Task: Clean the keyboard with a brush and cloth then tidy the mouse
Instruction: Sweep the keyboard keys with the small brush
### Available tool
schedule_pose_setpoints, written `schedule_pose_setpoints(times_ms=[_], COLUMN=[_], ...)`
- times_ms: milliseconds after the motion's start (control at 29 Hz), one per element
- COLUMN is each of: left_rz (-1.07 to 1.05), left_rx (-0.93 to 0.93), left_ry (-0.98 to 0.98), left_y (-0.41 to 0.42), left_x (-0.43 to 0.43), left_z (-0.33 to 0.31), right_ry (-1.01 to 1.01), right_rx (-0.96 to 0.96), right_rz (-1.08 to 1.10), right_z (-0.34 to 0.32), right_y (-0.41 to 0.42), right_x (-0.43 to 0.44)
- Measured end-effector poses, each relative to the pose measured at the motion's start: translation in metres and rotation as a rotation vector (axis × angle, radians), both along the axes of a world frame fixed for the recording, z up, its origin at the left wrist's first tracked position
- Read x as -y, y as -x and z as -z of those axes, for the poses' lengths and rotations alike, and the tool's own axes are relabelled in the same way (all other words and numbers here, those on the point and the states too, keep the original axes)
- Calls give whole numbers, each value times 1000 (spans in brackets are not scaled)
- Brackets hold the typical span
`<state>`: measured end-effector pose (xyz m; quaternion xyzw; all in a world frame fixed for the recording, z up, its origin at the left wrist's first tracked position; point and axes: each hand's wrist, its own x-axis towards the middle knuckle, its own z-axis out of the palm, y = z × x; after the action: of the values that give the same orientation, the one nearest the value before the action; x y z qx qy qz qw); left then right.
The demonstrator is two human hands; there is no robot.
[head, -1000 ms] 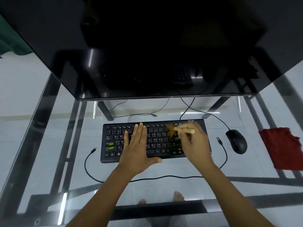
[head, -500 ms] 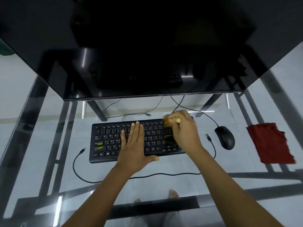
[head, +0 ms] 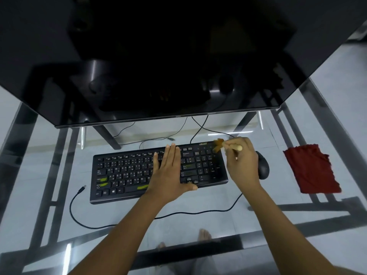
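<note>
Glass desk [head: 198, 199]: bears everything listed.
Black monitor [head: 158, 66]: rear, screen dark.
Keyboard [head: 127, 173]: centre of desk.
Red cloth [head: 310, 169]: far right.
Left hand [head: 168, 175]: flat, fingers straight, on keyboard's middle.
Right hand [head: 242, 165]: pinches brush [head: 237, 148]; bristles at keyboard's top-right corner.
Mouse [head: 263, 167]: beside keyboard, partly behind right hand.

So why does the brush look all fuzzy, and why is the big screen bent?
In the head view, the brush bristles are smeared, probably motion blur, while the keyboard letters are fairly readable; the wide-angle lens bends the dark monitor edges; the glass table carries bright glare streaks.
</note>
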<state>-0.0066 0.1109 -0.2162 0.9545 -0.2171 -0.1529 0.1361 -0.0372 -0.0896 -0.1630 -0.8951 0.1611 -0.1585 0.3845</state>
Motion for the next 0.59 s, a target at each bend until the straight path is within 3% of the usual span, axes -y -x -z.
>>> schedule_pose_setpoints(times_ms=[138,207,310,379,448,517,586], left_rz=[6,1,-12,-14,-22,-23,-26], left_rx=[18,16,25,22,26,24,30], left_ry=[-33,-37,-37,-31,-17,-14,-11], left_y=[2,2,3,4,3,2,2], left_x=[-1,-1,1,0,0,0,0], left_z=[4,5,4,4,4,4,5], right_ry=[-9,35,-87,-152,-62,-19,-143], right_rx=[-66,-28,19,-125,-205,-104,-64], right_rz=[-145,-82,-38,-219,-293,-155,-105], right_z=[6,6,2,4,7,5,0], right_y=[10,13,18,21,22,21,22], right_x=[6,11,10,2,3,10,12])
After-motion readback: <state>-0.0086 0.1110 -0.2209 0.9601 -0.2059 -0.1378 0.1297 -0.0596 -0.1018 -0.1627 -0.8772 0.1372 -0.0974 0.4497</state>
